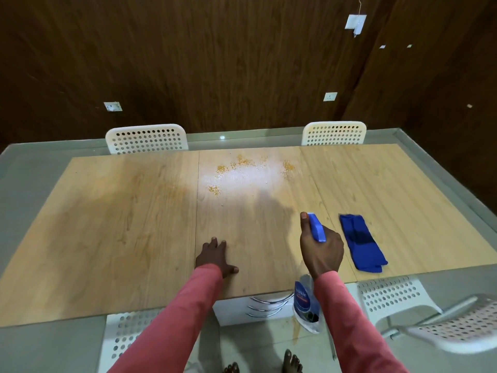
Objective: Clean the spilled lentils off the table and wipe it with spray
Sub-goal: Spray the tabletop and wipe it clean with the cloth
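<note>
1. Bare feet point(271, 364) stand on the floor at the near table edge, with pink sleeves reaching forward above them.
2. Right hand point(321, 251) grips a spray bottle point(306, 305) by the neck, forefinger stretched along the blue nozzle point(317, 227); the bottle body hangs just off the near edge, nozzle aimed across the table point(121, 224).
3. Left hand point(215, 255) lies flat and open on the wood, holding nothing.
4. Blue cloth point(361, 242) rests folded on the table just right of the spray hand, untouched.
5. Lentils point(242, 166) lie scattered in small orange clusters toward the far side, well apart from both hands; glare there may be hiding some stray grains.
6. Judging by this, the spill is not yet cleared, though the spray is already in hand.
7. Next move likely calls for gathering the lentils first, then spraying and wiping with the cloth.
8. White chairs point(146, 138) stand behind the far edge.
</note>
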